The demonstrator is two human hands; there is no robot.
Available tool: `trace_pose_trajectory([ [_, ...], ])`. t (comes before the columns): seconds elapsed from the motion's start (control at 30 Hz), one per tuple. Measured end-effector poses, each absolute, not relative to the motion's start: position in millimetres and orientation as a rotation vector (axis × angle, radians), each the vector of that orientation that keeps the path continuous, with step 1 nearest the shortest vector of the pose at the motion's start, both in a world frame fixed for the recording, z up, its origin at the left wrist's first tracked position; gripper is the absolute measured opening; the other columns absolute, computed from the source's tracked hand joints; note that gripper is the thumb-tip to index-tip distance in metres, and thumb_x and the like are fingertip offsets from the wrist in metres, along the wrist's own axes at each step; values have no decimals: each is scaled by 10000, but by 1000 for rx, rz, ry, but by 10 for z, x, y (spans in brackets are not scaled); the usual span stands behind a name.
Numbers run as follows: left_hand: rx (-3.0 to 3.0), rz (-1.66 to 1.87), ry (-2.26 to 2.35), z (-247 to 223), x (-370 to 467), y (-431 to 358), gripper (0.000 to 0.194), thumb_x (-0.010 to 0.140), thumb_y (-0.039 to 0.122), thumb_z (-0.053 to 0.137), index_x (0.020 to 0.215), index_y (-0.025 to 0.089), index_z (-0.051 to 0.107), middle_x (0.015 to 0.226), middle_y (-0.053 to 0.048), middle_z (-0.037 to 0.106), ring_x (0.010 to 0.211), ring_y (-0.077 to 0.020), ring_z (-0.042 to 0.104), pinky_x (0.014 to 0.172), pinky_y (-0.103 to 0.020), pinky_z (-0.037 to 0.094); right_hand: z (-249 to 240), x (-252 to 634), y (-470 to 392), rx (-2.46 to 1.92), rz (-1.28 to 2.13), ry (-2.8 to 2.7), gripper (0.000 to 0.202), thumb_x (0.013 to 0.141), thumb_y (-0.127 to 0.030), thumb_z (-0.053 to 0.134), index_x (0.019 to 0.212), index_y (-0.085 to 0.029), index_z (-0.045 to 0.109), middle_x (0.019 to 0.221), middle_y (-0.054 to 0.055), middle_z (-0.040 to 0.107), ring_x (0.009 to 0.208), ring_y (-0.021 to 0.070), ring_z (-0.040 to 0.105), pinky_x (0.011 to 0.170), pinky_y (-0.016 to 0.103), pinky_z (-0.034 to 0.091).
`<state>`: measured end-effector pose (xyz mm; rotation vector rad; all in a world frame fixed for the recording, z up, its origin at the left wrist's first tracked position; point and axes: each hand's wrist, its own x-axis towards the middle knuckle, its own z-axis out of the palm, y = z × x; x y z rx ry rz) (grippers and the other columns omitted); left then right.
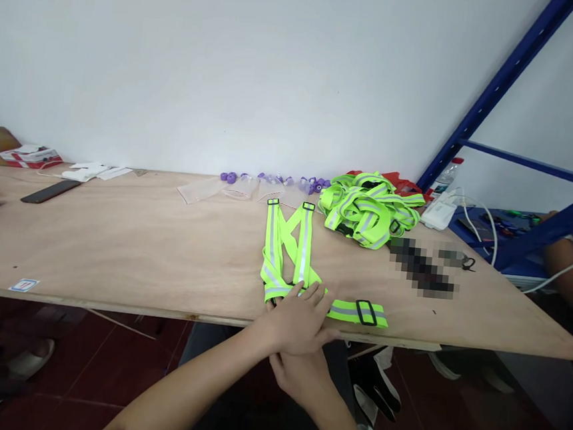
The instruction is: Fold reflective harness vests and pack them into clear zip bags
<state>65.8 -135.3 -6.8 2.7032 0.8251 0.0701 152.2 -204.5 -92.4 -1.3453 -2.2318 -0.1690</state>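
"Bare forearms (212, 376) are closest, and they meet right at the front edge of the table (113, 247). Left hand (302, 320) is on top, open, fingers stretched over the near end of that neon harness (305, 243)."

"And the right hand (303, 372)? Is it gripping anything?"

"Can't tell, tbh. It's tucked under the left one, so most of its fingers are hidden. The harness lies flat-ish on the table, two straps running back toward the wall (259, 72), and a loose end with a black buckle (366, 313) sticks out to the right of the hands."

"What's behind it?"

"Clear bags (201, 189) in a row, with little purple things (319, 186) along the wall. There's also a tangled neon pile (367, 212) just beside the harness, back right, with something red (404, 184) behind it."
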Motion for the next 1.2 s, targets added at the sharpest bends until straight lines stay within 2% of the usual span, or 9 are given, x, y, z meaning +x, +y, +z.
trace_pose_trajectory([
  [0.07, 2709, 100, 867, -113, 615, -1322, 624, 1062, 427, 239, 1572, 74, 170, 1612, -173, 295, 1512, -260, 239, 1216, -455, 224, -887, 1590, -2066, -1209, -114, -2193, 399, 899, -146, 510, 1265, -161, 667, 1152, 141, 735, 1097, 317, 663, 913, 477, 551],
  [0.17, 2767, 185, 961, -215, 558, -1307, 517, 1058, 311, 275, 1530, 103, 315, 1594, -123, 354, 1488, -227, 309, 1201, -415, 279, -789, 1745, -2137, -964, -50, -2081, 376, 872, -38, 475, 1108, -196, 721, 924, 83, 767, 940, 244, 710, 884, 442, 577],
  [0.3, 2831, 267, 1043, -334, 527, -1325, 484, 1045, 274, 325, 1480, 79, 407, 1571, -120, 402, 1479, -232, 328, 1204, -388, 287, -623, 1954, -2190, -941, -184, -1894, 523, 847, 8, 497, 1295, -226, 632, 996, 72, 744, 990, 214, 705, 869, 376, 592],
  [0.47, 2857, 374, 1092, -438, 476, -1354, 520, 992, 244, 436, 1477, 59, 414, 1552, -127, 431, 1472, -242, 343, 1223, -381, 268, -566, 2046, -1999, -1193, -261, -2050, 602, 948, -142, 492, 1537, -179, 371, 1388, 150, 606, 1282, 270, 580, 994, 426, 546],
  [0.53, 2855, 443, 1172, -468, 387, -1361, 526, 1004, 290, 433, 1476, 58, 414, 1541, -142, 445, 1465, -250, 357, 1225, -413, 265, -605, 2052, -1923, -1236, -253, -2154, 623, 980, -196, 470, 1573, -167, 284, 1422, 146, 584, 1307, 265, 561, 997, 426, 544],
  [0.67, 2861, 500, 1265, -492, 106, -1349, 554, 1042, 423, 350, 1496, 110, 393, 1551, -147, 427, 1476, -269, 336, 1223, -524, 230, -699, 2067, -1890, -1262, -320, -2242, 626, 989, -206, 474, 1580, -183, 268, 1414, 116, 600, 1314, 261, 556, 1035, 440, 505],
  [0.87, 2793, 403, 1161, -359, -259, -1313, 586, 1048, 438, 351, 1579, 219, 235, 1644, -99, 247, 1534, -284, 147, 1196, -487, 301, -729, 2077, -1947, -1305, -393, -2303, 681, 972, -156, 463, 1598, -153, 194, 1483, 114, 533, 1382, 252, 487, 1110, 433, 433],
  [1.07, 2695, 358, 1244, -259, -368, -1329, 555, 1046, 428, 366, 1565, 254, 269, 1614, -133, 316, 1509, -273, 251, 1177, -498, 324, -745, 2053, -1960, -1326, -417, -2280, 671, 973, -153, 459, 1596, -161, 211, 1504, 115, 508, 1392, 257, 475, 1139, 441, 410],
  [1.2, 2712, 373, 1358, -334, -292, -1350, 601, 1025, 515, 369, 1549, 228, 304, 1584, -169, 361, 1498, -310, 271, 1172, -546, 302, -753, 2022, -1968, -1347, -447, -2254, 665, 967, -150, 466, 1590, -168, 234, 1498, 114, 514, 1385, 266, 484, 1128, 454, 417],
])
